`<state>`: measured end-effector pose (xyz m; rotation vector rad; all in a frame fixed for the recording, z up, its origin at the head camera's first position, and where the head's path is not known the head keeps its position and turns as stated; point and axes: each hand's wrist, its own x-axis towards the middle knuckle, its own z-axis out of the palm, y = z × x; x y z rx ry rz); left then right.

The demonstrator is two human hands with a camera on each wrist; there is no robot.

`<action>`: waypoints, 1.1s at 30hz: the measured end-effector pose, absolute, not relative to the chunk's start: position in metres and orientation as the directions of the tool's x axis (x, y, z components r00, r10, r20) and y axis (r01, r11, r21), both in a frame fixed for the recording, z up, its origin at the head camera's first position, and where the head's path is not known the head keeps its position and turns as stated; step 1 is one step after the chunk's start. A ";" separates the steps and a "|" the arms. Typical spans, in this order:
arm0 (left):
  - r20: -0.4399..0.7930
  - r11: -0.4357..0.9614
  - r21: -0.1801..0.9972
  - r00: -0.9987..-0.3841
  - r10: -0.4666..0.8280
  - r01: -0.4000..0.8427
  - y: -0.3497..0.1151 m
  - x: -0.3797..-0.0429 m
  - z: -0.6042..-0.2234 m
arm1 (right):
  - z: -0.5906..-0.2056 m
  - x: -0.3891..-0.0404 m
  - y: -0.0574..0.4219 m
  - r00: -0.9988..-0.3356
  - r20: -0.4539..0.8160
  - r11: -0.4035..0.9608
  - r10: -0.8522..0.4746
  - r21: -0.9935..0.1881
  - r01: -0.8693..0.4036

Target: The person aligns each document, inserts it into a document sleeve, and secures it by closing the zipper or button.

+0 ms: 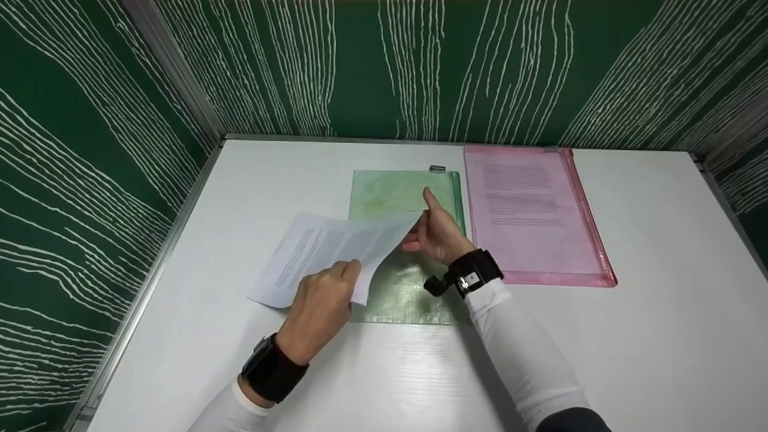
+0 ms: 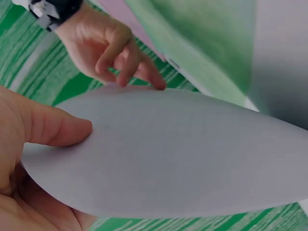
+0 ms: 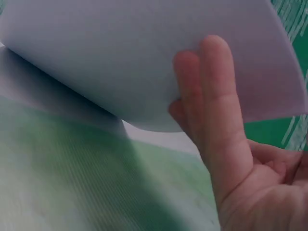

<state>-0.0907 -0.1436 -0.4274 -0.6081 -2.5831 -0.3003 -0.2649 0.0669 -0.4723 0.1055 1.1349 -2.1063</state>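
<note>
A sheet of white printed paper (image 1: 318,243) is held up in a curve above a green translucent zip folder (image 1: 414,297) on the table. My left hand (image 1: 321,306) grips its near edge; in the left wrist view the thumb (image 2: 60,127) lies on top of the sheet and the fingers are beneath. At the far right corner is my right hand (image 1: 443,234), its thumb raised off the paper. In the right wrist view its extended fingers (image 3: 219,96) rest against the blank side of the sheet. The paper hides the left part of the folder.
To the right lies a pink translucent zip folder (image 1: 534,246) with a printed sheet inside. A small dark clip-like piece (image 1: 437,169) sits at the green folder's top edge. Green panels with white streaks (image 1: 360,72) stand along the back and sides of the white table (image 1: 654,336).
</note>
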 end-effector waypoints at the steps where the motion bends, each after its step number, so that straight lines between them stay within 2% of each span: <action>1: 0.487 0.873 0.087 -0.785 0.383 0.480 -0.141 -0.090 -0.428 | -0.474 -0.267 0.073 -0.726 -0.406 -0.322 -0.555 -0.699 0.638; 4: 0.483 0.850 0.040 -0.755 0.444 0.525 -0.135 -0.088 -0.429 | -0.477 -0.270 0.092 -0.698 -0.425 -0.200 -0.576 -0.755 0.624; 9: 0.474 0.801 -0.009 -0.703 0.531 0.599 -0.127 -0.086 -0.430 | -0.478 -0.269 0.120 -0.661 -0.414 0.015 -0.626 -0.854 0.520; 15: 0.460 0.755 0.001 -0.671 0.582 0.656 -0.118 -0.089 -0.422 | -0.472 -0.261 0.144 -0.630 -0.376 0.142 -0.679 -0.910 0.390; 20: 0.512 0.736 0.047 -0.649 0.562 0.675 -0.111 -0.096 -0.408 | -0.467 -0.247 0.165 -0.665 -0.260 0.054 -0.700 -0.948 0.314; 24: 0.561 0.720 0.119 -0.645 0.519 0.683 -0.109 -0.102 -0.396 | -0.455 -0.233 0.182 -0.750 -0.170 -0.058 -0.639 -0.962 0.267; 29: 0.638 0.740 0.242 -0.678 0.367 0.628 -0.109 -0.113 -0.386 | -0.437 -0.213 0.194 -0.891 -0.023 -0.242 -0.454 -0.959 0.148; 33: 0.688 0.774 0.370 -0.711 0.144 0.514 -0.111 -0.126 -0.384 | -0.426 -0.199 0.200 -0.960 0.099 -0.366 -0.263 -0.930 0.004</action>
